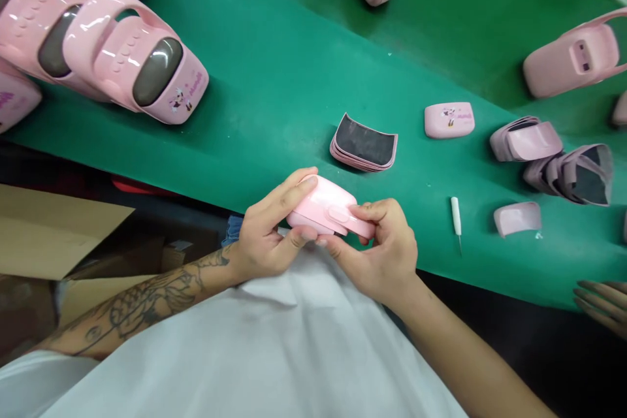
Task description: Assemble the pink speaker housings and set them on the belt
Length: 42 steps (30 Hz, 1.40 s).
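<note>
The pink case (323,199) lay just on the person's side of the stack of curved panels (365,150), raised between both hands. The left hand (269,228) gripped its left end, fingers over the top and thumb along the lower side; the right hand (386,255) pinched the handle (360,225), its thumb near the case's lower edge. Handling this part well probably called for a firm left grip, even pressure close to the handle's joint, and no twisting that might scuff the glossy shell.

The stack rested on a green tabletop (274,78). Left of the stack stood a group of handled cases (169,72); right of it lay a printed panel (449,120) and, nearer the person, a white-handled tool (456,215). Far right of the stack, another person's hand (605,307) showed at the table's edge; far left and nearer the person was cardboard (53,228).
</note>
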Motion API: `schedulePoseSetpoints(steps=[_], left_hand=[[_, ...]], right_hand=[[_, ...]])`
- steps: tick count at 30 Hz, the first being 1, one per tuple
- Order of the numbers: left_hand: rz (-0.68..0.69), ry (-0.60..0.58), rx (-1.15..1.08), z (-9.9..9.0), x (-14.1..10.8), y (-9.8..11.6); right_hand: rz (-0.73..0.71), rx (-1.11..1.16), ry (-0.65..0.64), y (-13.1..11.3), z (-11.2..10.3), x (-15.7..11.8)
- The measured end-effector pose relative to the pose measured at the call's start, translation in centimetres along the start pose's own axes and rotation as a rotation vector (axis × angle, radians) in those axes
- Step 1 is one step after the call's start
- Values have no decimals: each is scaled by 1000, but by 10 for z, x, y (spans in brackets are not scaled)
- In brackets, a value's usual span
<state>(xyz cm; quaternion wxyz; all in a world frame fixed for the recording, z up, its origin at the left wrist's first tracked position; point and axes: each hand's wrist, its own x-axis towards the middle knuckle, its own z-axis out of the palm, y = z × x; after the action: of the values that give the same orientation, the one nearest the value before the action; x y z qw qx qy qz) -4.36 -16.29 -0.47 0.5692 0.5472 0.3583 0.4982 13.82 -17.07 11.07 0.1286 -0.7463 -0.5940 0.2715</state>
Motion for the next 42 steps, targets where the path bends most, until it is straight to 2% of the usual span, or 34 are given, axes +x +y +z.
schedulePoseSetpoints(steps=[4,7,11,13,16,20,27,31,33,34,37,38,40,42], left_hand=[[-192,30,-100,-1,6,10],[-354,40,-200,0,19,12],[-533,141,-296,6,37,12],[-601,153,-303,10,43,14],[-644,123,-184,14,45,24],[-697,259,-92,21,40,33],[-640,328,-55,26,29,33],[-636,343,-39,32,36,34],[-640,313,-31,32,43,33],[-643,301,-30,31,46,31],[-630,198,-68,15,48,24],[-586,98,-86,8,46,19],[-474,-120,-151,-4,39,5],[-431,-298,-124,-11,32,-9]], right_hand=[[-124,-61,15,-5,-1,1],[-143,-94,46,-9,1,0],[-142,-128,86,-14,7,-7],[-173,-153,87,-15,10,-11],[-208,-190,101,-15,13,-14],[-247,-233,117,-16,14,-15],[-320,-300,229,-13,26,-26],[-416,-224,340,-3,37,-30],[-354,-138,334,-1,36,-27],[-278,-83,301,-2,33,-24],[70,106,110,-6,21,-15],[190,172,62,-5,17,-12],[338,318,-33,2,14,-6],[383,475,-115,14,14,1]])
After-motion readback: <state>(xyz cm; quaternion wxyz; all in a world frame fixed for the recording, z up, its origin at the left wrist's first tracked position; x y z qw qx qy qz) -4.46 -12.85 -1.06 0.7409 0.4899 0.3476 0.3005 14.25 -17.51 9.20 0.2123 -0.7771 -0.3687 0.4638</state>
